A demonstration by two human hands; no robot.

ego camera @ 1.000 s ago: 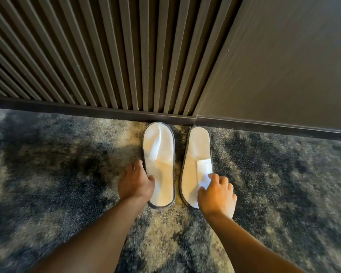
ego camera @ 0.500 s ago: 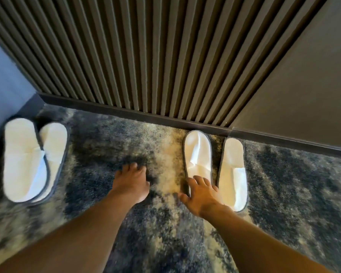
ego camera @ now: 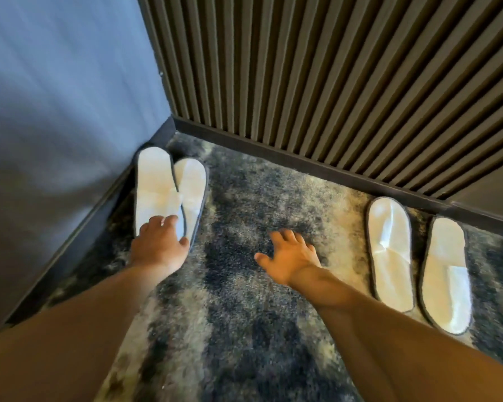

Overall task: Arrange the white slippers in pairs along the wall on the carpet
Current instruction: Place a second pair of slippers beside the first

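Two white slippers with grey edging lie in the corner on the carpet (ego camera: pixel 244 329). The left slipper (ego camera: pixel 154 181) overlaps the other one (ego camera: pixel 192 181) at the heel end. My left hand (ego camera: pixel 157 245) covers the heel of the overlapping slipper, fingers on top and thumb at its right edge. My right hand (ego camera: pixel 291 256) hovers over bare carpet in the middle, fingers spread, holding nothing. At the right a second pair stands side by side with toes to the wall: one slipper (ego camera: pixel 389 242) and its mate (ego camera: pixel 445 274).
A dark slatted wall (ego camera: pixel 302 82) with a black baseboard (ego camera: pixel 302 165) runs along the back. A blue-grey wall (ego camera: pixel 55 111) closes the left side and forms the corner. The mottled grey carpet stretches between the two pairs.
My view has swung left from the right pair to the corner. Both hands left the right pair; my left hand has reached the heel of the corner slipper and my right hand moved over the carpet.
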